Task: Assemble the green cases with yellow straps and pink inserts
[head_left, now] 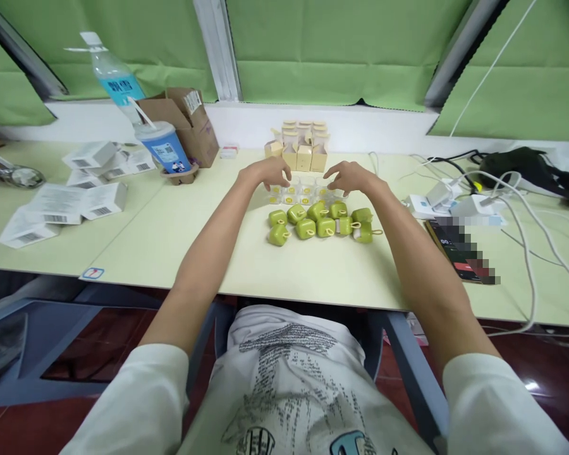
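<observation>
Two rows of small clear plastic boxes with round yellow marks (305, 191) stand on the table in front of me. My left hand (271, 172) is at their left end, fingers bent down and apart, seemingly touching the boxes there. At the right end, my right hand (349, 177) curves over the boxes with thumb and fingers spread; whether it touches them I cannot tell. Neither hand visibly grips anything. Closer to me lies a group of small green rounded cases with loops (325, 227). Behind the clear boxes, several small cream cartons (304, 157) stand with open flaps.
On the left are white boxes (61, 201), a blue paper cup (167, 151), a water bottle (118, 82) and a brown cardboard box (196, 129). A phone (455, 249), white chargers (474, 206) with cables and a black bag (526, 174) lie on the right.
</observation>
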Action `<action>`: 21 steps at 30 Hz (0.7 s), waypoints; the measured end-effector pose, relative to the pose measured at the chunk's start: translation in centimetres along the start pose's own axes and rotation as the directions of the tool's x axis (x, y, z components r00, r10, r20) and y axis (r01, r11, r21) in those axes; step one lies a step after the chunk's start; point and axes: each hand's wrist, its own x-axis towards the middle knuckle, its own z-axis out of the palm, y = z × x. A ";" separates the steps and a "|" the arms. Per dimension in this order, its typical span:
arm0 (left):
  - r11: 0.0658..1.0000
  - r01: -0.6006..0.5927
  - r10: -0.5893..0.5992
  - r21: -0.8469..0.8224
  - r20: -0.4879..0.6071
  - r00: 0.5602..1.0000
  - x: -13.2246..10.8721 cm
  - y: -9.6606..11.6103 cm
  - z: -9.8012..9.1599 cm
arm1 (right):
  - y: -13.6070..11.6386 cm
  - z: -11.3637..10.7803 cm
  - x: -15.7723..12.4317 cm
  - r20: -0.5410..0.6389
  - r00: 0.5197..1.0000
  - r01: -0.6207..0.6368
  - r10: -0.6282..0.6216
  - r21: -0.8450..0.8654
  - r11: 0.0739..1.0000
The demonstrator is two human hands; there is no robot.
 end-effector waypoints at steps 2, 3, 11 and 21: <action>1.000 0.015 -0.016 0.019 0.022 1.000 0.2 0.3 0.5 | -0.3 0.1 0.1 0.038 0.999 -0.033 0.032 0.015 0.999; 1.000 0.010 -0.011 0.025 0.034 0.999 0.3 0.4 0.6 | -0.3 0.2 0.1 0.043 0.998 -0.035 0.034 0.006 0.999; 1.000 -0.003 0.001 0.031 0.041 0.999 0.6 0.2 0.8 | 0.6 -0.8 -0.9 0.068 0.997 0.022 -0.022 -0.001 1.000; 0.998 0.018 -0.021 0.064 0.043 0.999 -0.7 1.6 0.6 | 0.1 -1.2 -1.1 0.111 0.994 0.030 -0.021 -0.081 0.996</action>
